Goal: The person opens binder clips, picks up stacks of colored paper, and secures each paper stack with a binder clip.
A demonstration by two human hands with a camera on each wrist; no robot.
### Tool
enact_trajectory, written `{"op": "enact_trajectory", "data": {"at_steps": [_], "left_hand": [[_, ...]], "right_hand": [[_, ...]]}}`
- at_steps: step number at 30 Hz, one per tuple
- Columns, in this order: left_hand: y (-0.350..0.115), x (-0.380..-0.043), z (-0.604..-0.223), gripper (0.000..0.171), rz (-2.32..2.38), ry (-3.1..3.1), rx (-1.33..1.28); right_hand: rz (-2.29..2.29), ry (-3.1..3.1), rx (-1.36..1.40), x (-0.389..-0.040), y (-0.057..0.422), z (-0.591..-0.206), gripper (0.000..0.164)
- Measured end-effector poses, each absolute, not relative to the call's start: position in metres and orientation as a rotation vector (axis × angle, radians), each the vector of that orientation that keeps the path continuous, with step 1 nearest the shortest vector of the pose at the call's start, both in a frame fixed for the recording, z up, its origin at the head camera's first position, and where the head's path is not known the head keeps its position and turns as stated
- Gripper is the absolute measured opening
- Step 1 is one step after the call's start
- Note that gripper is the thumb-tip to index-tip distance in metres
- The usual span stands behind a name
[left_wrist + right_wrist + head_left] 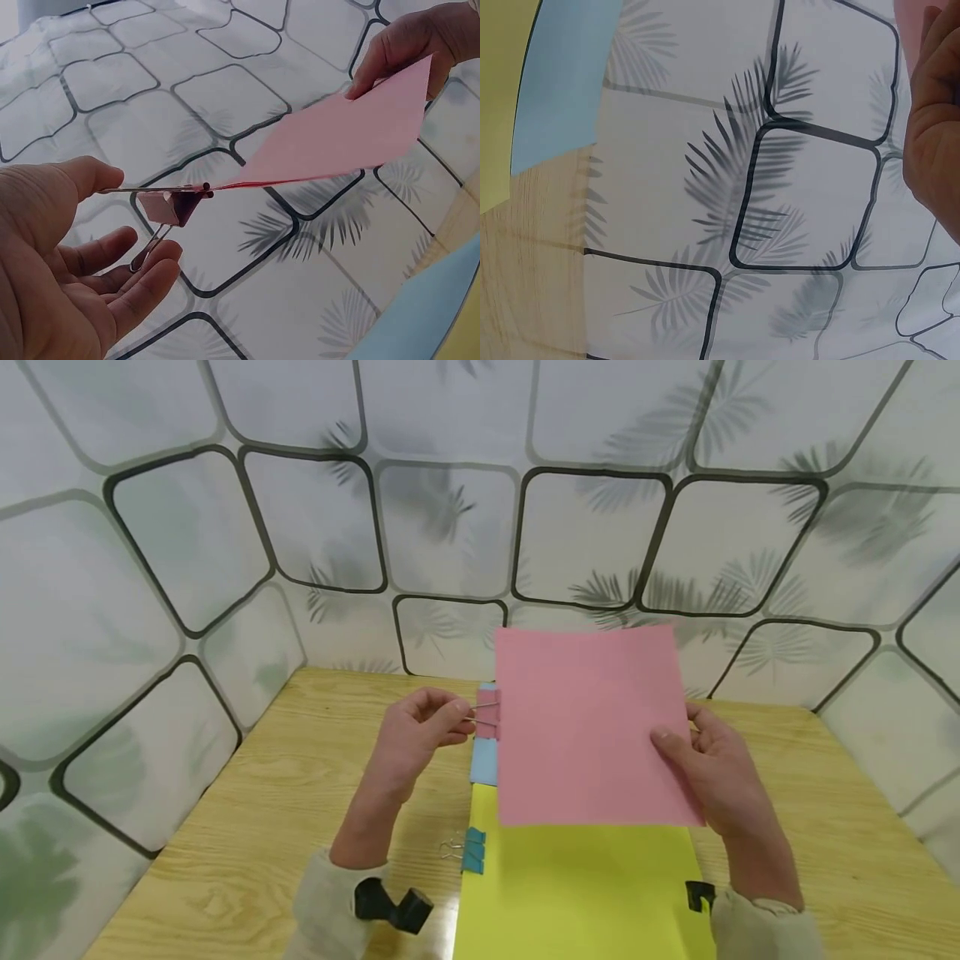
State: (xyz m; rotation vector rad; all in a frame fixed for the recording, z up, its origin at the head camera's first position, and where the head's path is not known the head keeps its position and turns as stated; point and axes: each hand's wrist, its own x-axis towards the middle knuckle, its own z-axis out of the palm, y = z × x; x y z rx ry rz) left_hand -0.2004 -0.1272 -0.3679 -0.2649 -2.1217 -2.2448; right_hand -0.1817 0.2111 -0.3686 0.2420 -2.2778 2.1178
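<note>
A sheet of pink paper point(585, 727) is held up over a yellow sheet point(577, 885) and a blue sheet point(484, 762). My right hand point(708, 768) grips its right edge, thumb on the front face. At the left edge sits a pink binder clip point(487, 714). My left hand point(420, 731) pinches the clip's wire handles; in the left wrist view the thumb lies along the upper handle and the fingers touch the lower handle point(146, 251). A blue-green binder clip point(473, 850) sits on the yellow sheet's left edge.
The sheets lie on a wooden table point(300, 760). Around it hang patterned curtains point(450, 527) with leaf prints and dark outlines. A black wrist mount point(393, 906) is strapped over the left sleeve.
</note>
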Motion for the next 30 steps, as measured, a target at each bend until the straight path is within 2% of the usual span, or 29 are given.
{"op": "enact_trajectory", "data": {"at_steps": [2, 5, 9, 17, 30], "left_hand": [[-0.1279, -0.1998, -0.3677, 0.022, -2.231, -2.124, -0.259], [-0.1282, -0.1984, -0.3687, 0.020, -2.228, -2.118, -0.248], [-0.1270, -0.1961, -0.3700, 0.018, -2.218, -2.117, -0.247], [-0.1257, -0.1943, -0.3666, 0.015, -2.219, -2.101, -0.257], [-0.1267, -0.1966, -0.3632, 0.013, -2.228, -2.091, -0.233]], "right_hand": [[2.108, -2.284, 0.244, -0.1817, 0.2103, -0.3699, 0.036], [2.113, -2.284, 0.194, -0.1814, 0.2103, -0.3713, 0.037], [2.149, -2.259, 0.172, -0.1806, 0.2117, -0.3720, 0.034], [2.279, -2.139, 0.319, -0.1808, 0.2153, -0.3741, 0.031], [2.267, -2.123, 0.359, -0.1812, 0.2137, -0.3660, 0.029]]}}
